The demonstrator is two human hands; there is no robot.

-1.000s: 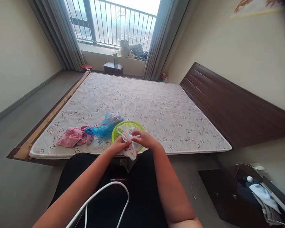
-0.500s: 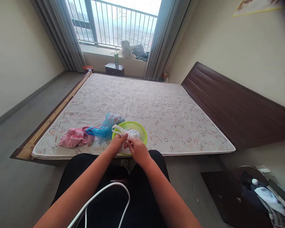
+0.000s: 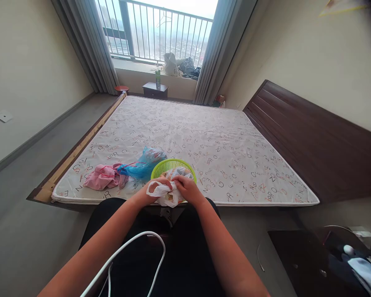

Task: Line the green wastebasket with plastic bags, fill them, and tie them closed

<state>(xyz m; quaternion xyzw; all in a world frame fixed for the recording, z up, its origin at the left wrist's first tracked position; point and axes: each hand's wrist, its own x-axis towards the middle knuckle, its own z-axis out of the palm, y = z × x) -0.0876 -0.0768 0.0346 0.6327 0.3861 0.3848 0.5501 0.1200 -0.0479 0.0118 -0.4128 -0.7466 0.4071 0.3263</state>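
A white plastic bag (image 3: 169, 199) is gathered between my two hands, over the near side of a lime-green plastic basket (image 3: 160, 166). My left hand (image 3: 151, 190) is closed on the bag's bunched handles. On the other side, my right hand (image 3: 188, 189) pinches the bag's plastic near its top. Part of the bag bulges inside the basket, and its contents are hard to make out. Left of the basket lies a blue plastic bag (image 3: 142, 167), touching a pink cloth (image 3: 102, 177) with a red string across it.
The basket stands at the near edge of a patterned mattress (image 3: 204, 136) on a bed with a dark headboard (image 3: 312, 119). A white cable (image 3: 136, 239) loops over my lap. At the lower right a dark cabinet (image 3: 293, 247) holds clothes. A nightstand (image 3: 154, 91) stands beyond the bed.
My hands have drawn the white bag nearer to me, and its handles now flop down over my left hand. More of the basket's contents show. The view has shifted slightly left.
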